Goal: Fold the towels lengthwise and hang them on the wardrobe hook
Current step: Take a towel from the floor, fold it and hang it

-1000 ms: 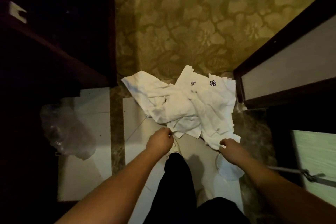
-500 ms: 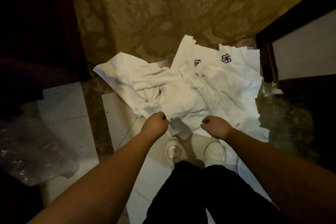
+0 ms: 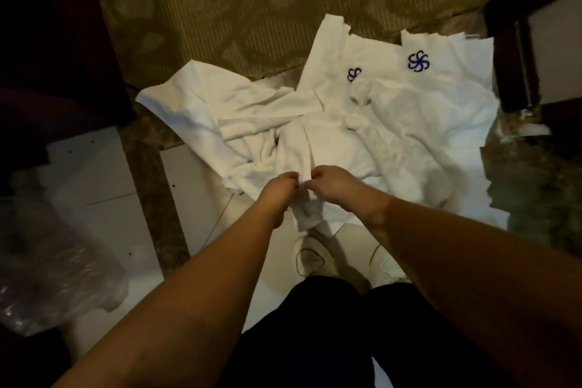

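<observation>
The left hand (image 3: 280, 187) and right hand (image 3: 330, 181), fingers curled, pinch one edge of the crumpled white cloth towels (image 3: 362, 135) heaped on the floor (tangled together); lifting may drag neighbouring towels along.

No readable words, numbers or brand names.

Marks only, both stitched in dark blue on the white towels (image 3: 393, 123):
- pinwheel emblem (image 3: 418, 62), whole, a ring of curled hooks, well beyond the right hand (image 3: 333, 181) and off to its right;
- second emblem (image 3: 354, 75), the same kind, partly hidden in a fold, straight beyond the right hand, left of the first.
</observation>
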Demonstrator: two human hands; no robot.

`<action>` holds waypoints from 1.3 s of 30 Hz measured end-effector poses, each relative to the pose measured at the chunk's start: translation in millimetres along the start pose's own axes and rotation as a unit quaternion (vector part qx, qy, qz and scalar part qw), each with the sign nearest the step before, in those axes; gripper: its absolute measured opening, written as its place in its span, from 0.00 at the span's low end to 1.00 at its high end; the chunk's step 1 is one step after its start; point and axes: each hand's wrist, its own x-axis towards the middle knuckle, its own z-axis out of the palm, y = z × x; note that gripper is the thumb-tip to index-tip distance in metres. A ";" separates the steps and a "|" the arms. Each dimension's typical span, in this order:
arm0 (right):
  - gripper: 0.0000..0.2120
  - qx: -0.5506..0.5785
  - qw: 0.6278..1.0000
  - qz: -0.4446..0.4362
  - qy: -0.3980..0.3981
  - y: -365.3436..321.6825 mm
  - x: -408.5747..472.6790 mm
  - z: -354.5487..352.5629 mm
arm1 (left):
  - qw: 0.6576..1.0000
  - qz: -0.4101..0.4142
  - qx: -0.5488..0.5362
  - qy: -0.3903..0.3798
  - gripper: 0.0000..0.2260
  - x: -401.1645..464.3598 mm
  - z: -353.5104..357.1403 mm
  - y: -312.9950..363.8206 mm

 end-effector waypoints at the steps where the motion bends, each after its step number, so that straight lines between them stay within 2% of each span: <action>1: 0.19 -0.002 1.000 -0.013 -0.004 -2.8 -7.3 1.1 | 1.000 -0.002 -0.030 -0.008 0.19 -8.9 -0.8 -2.2; 3: 0.17 -0.019 0.999 -0.038 -0.002 -4.3 -30.6 0.3 | 0.999 0.012 -0.038 -0.022 0.21 -33.9 -3.4 -3.3; 6: 0.07 -0.024 0.997 -0.072 -0.006 0.4 -78.9 -3.3 | 0.998 0.016 -0.060 -0.023 0.20 -70.8 -8.4 -10.2; 9: 0.10 -0.030 0.992 -0.123 -0.010 -0.3 -129.2 -8.3 | 0.995 0.039 -0.096 0.000 0.16 -112.7 -18.7 -12.4; 12: 0.11 -0.043 0.986 -0.160 -0.006 -10.3 -174.8 -16.1 | 0.992 0.094 -0.087 0.013 0.15 -158.9 -28.6 -0.6; 15: 0.09 -0.082 0.980 -0.184 -0.004 -32.2 -222.4 -37.5 | 0.986 0.163 -0.016 0.031 0.25 -203.9 -41.5 17.1; 17: 0.08 -0.112 0.971 -0.210 0.006 -51.1 -255.0 -58.7 | 0.977 0.208 0.028 0.032 0.28 -235.9 -54.8 30.9; 21: 0.02 -0.175 0.952 -0.249 0.015 -87.6 -319.3 -102.2 | 0.955 0.275 0.110 0.028 0.20 -296.2 -83.6 65.5; 24: 0.04 -0.201 0.940 -0.272 0.033 -114.2 -375.5 -129.8 | 0.915 0.334 0.207 0.087 0.13 -342.8 -102.9 88.9; 27: 0.07 -0.204 0.929 -0.299 0.079 -141.7 -433.9 -156.9 | 0.878 0.387 0.244 0.141 0.08 -398.0 -123.7 114.6; 31: 0.02 -0.196 0.902 -0.357 0.141 -176.4 -513.2 -193.9 | 0.846 0.436 0.248 0.181 0.07 -490.1 -151.1 149.3; 35: 0.05 -0.217 0.868 -0.400 0.200 -205.3 -589.2 -218.4 | 0.861 0.410 0.198 0.226 0.17 -576.7 -168.5 169.9; 39: 0.08 -0.241 0.810 -0.468 0.259 -230.5 -661.2 -235.1 | 0.851 0.432 0.132 0.268 0.13 -657.7 -179.4 172.3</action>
